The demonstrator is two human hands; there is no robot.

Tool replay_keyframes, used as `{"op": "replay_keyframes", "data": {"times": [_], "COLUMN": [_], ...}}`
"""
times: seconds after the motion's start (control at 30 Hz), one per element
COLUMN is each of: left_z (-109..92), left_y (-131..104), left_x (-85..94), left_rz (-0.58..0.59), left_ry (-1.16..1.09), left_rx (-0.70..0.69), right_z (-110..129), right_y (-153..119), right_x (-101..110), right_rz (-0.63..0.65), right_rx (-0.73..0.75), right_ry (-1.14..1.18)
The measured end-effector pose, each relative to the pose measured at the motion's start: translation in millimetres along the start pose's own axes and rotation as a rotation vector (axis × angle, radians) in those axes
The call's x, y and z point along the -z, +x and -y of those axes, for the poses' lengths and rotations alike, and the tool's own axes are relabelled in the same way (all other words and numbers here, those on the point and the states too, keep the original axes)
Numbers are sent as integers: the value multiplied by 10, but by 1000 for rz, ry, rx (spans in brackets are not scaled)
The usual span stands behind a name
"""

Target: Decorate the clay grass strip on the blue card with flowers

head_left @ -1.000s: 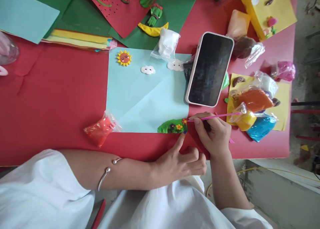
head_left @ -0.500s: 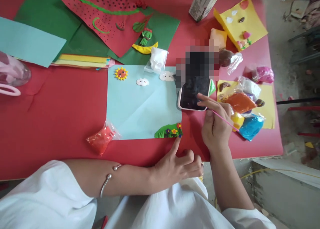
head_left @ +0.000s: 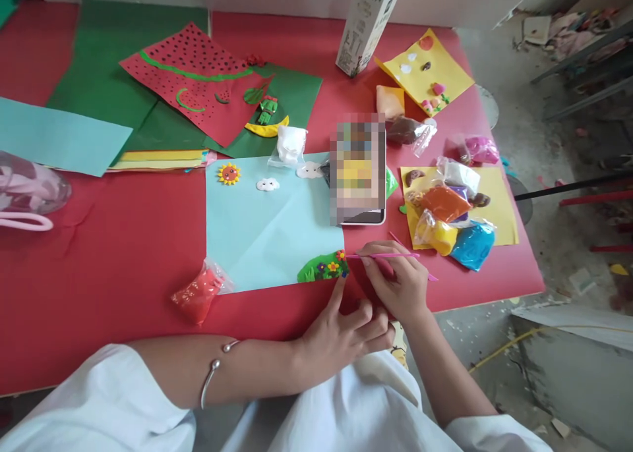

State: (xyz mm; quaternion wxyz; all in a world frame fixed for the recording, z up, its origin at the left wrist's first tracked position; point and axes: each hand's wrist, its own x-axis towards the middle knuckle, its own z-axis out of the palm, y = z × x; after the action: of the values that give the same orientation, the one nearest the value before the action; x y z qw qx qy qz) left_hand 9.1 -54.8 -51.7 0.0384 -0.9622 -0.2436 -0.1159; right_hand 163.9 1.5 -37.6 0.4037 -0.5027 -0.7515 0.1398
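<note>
My right hand (head_left: 398,281) grips a thin pink modelling tool (head_left: 390,255), whose tip points left at the flowers on a green clay mound (head_left: 316,267). A second pink stick (head_left: 431,278) shows beneath that hand. My left hand (head_left: 349,327) holds nothing; its index finger stretches to a small blue clay flower (head_left: 345,274) at the mound's edge, the other fingers loosely curled. The mound sits on the lower right corner of a light blue sheet (head_left: 247,241). Higher on the sheet are a clay sun (head_left: 229,174) and white clay clouds (head_left: 268,184).
A phone (head_left: 366,216) with a blurred lit screen overlaps the sheet's right edge. Bagged clay, including blue (head_left: 473,244) and orange (head_left: 445,203), lies right; a red bag (head_left: 198,295) lies left. A carton (head_left: 368,27) stands behind, near watermelon-patterned paper (head_left: 198,83).
My right hand has moved from the phone down and left to the flowers, bringing the pink tool there. The phone's dark screen has lit up. My left index finger stays at the corner.
</note>
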Motion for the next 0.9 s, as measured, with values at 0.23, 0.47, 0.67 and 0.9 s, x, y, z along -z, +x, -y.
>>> {"op": "replay_keyframes", "data": {"times": [0.23,0.47,0.67,0.9], "left_z": [-3,-9,7,19], "left_y": [0,-4,12,-5], "left_x": [-4,-14,17,35], "left_rz": [-10,1,-3,14], "left_ry": [15,24,15,31], "left_rx": [6,1,1,-18], "right_z": [7,19,6,15], "right_y": [21,33,29,34], "right_x": [5,10,9,18], "right_rz": [9,11,21,22], "right_rx": [25,29,36,40], "right_ry": [-25,-18,-20,-20]}}
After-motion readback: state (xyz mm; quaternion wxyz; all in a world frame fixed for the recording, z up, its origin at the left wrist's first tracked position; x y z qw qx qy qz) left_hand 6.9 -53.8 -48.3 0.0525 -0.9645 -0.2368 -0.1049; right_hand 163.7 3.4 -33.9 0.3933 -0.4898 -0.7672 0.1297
